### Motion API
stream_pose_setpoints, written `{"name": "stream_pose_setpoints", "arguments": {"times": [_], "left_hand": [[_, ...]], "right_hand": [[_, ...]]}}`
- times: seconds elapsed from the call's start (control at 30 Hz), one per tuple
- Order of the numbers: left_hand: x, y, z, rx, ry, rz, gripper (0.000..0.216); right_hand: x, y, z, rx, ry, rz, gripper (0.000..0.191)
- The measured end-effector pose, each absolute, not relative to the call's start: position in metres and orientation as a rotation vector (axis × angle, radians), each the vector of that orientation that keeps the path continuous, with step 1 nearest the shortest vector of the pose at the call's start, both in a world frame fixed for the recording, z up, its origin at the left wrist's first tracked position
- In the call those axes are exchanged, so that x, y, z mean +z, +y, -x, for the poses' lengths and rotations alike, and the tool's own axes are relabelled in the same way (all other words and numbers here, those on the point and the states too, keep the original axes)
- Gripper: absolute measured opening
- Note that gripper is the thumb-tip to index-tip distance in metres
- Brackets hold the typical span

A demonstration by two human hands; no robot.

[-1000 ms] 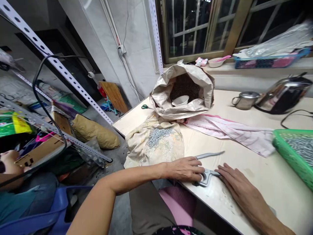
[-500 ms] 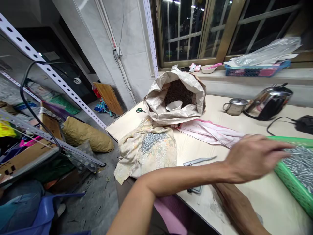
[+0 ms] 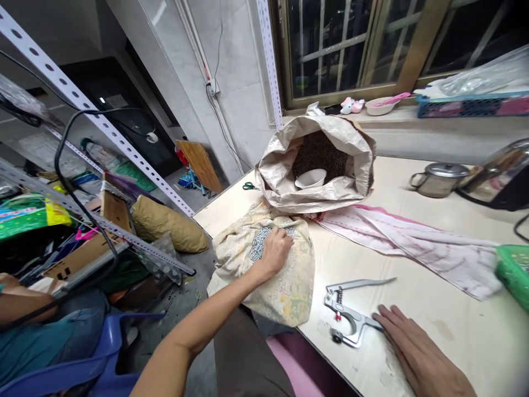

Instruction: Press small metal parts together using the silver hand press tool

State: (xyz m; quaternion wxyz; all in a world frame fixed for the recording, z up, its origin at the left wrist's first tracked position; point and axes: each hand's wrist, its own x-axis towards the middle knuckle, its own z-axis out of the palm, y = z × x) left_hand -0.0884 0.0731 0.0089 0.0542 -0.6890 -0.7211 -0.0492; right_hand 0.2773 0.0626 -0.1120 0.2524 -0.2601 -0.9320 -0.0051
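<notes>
My left hand [image 3: 276,251] rests on a pile of small silver screws [image 3: 258,243], fingers curled down into them. Beneath the pile lies a patterned cream cloth [image 3: 285,300], draped over the table's front edge. My right hand [image 3: 419,350] lies palm down on the tabletop, fingers stretched out and holding nothing. Its fingertips are beside the end of silver hand pliers [image 3: 359,325] with a spring and spread handles; whether they touch I cannot tell. Behind the cloth, an open woven sack [image 3: 268,160] contains many small dark brown pieces and a white bowl [image 3: 311,179].
A pink-white towel [image 3: 413,240] stretches across the table [image 3: 454,320] toward a green basket [image 3: 514,270], cut off at right. Green-handled scissors [image 3: 249,186], a lidded metal mug [image 3: 438,179] and a kettle [image 3: 500,173] stand farther back. Another person's arm [image 3: 25,306] shows at left.
My left hand has moved left from the green basket to the screw pile on the cloth. My right hand now lies flat in sight. The view has swung left, leaving most of the basket outside.
</notes>
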Motion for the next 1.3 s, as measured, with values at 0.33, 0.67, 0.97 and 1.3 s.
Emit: {"name": "stream_pose_setpoints", "arguments": {"times": [0.33,0.67,0.97,1.3], "left_hand": [[-0.007,0.078,0.114,0.075,-2.067,2.282,0.020],[0.024,0.032,0.060,-0.951,-2.300,2.387,0.011],[0.011,-0.009,0.002,-1.761,-2.897,2.175,0.019],[-0.010,-0.008,-0.013,-1.851,-3.265,1.928,0.027]], "right_hand": [[-0.096,0.054,-0.269,0.001,-2.482,0.811,0.045],[-0.055,0.051,-0.251,0.231,-2.522,0.982,0.039],[-0.025,0.050,-0.233,0.192,-2.542,0.984,0.022],[-0.023,0.047,-0.234,0.057,-2.485,0.992,0.025]]}}
